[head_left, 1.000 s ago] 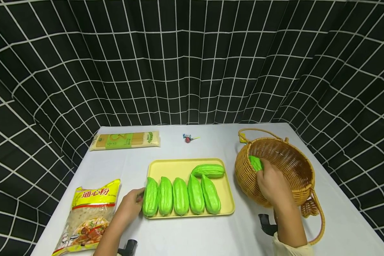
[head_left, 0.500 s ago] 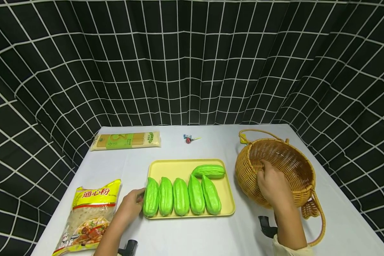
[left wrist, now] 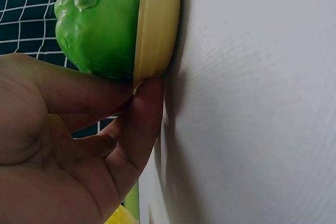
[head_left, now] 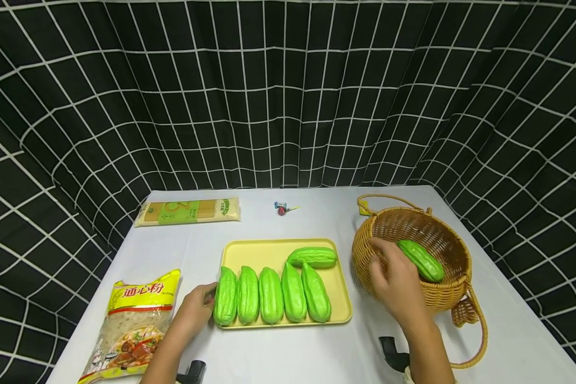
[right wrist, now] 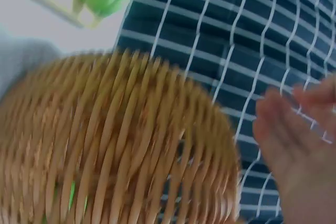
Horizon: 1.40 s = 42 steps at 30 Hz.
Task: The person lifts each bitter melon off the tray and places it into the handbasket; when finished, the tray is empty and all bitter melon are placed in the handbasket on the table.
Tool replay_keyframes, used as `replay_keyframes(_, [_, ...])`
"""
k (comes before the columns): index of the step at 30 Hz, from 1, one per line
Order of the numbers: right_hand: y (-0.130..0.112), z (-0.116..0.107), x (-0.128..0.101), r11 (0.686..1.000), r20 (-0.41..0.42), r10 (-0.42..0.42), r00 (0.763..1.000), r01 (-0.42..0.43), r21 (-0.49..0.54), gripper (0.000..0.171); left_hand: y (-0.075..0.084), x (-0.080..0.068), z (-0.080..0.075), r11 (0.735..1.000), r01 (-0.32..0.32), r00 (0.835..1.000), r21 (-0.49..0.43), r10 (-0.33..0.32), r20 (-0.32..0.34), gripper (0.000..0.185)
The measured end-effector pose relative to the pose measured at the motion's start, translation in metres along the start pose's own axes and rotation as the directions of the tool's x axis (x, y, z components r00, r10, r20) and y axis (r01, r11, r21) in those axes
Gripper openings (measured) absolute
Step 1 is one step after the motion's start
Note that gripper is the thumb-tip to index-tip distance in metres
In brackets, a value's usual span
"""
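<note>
A yellow tray [head_left: 269, 249] holds several light green gourds [head_left: 271, 294] in a row, with one more gourd [head_left: 312, 256] lying crosswise behind them. My left hand [head_left: 210, 297] pinches the tray's left rim [left wrist: 157, 24] beside the end gourd [left wrist: 97, 24]. A darker green gourd [head_left: 421, 260] lies inside the wicker basket [head_left: 441, 298]. My right hand [head_left: 389, 269] hovers at the basket's left rim with relaxed fingers and holds nothing. In the right wrist view the basket's woven wall [right wrist: 121, 140] fills the frame, blurred, and the right hand [right wrist: 294, 129] shows spread fingers.
On the white table [head_left: 317, 352] lie a spaghetti pack [head_left: 189, 210] at the back left, a yellow macaroni bag [head_left: 134, 325] at the front left, and a small wrapped candy [head_left: 283, 208] behind the tray. A black grid curtain surrounds the table.
My right hand let go of the dark green gourd and drew back to the left. The tilted basket settled upright with the gourd inside. The left hand stayed put.
</note>
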State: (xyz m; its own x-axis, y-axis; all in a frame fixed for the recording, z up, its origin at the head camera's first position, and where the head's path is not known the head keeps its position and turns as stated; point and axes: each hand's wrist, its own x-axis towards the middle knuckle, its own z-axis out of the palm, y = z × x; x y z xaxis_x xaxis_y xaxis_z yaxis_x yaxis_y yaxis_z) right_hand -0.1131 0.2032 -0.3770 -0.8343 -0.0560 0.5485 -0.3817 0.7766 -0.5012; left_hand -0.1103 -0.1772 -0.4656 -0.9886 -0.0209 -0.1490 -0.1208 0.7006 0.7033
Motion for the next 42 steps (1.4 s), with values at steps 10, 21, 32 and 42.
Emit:
replay_keyframes(10, [-0.021,0.048,-0.026,0.999,0.532,0.04,0.846,-0.036,-0.017,0.045,0.0,0.001,-0.001,1.0,-0.017,1.0,-0.006,0.017,-0.015,0.043])
replay_keyframes(21, [-0.015,0.063,-0.037,0.99,0.6,0.139,0.788,-0.132,-0.056,0.052,0.001,0.001,-0.001,0.999,-0.034,0.999,-0.008,0.034,-0.021,0.043])
replay_keyframes(32, [-0.016,0.068,-0.042,0.981,0.619,0.183,0.764,-0.188,-0.058,0.065,0.001,0.002,-0.001,1.0,-0.013,1.0,-0.003,0.013,-0.014,0.043])
replay_keyframes(42, [-0.015,0.065,-0.044,0.983,0.605,0.172,0.778,-0.172,-0.058,0.065,-0.002,0.0,0.001,1.0,-0.019,1.0,-0.003,0.019,-0.013,0.042])
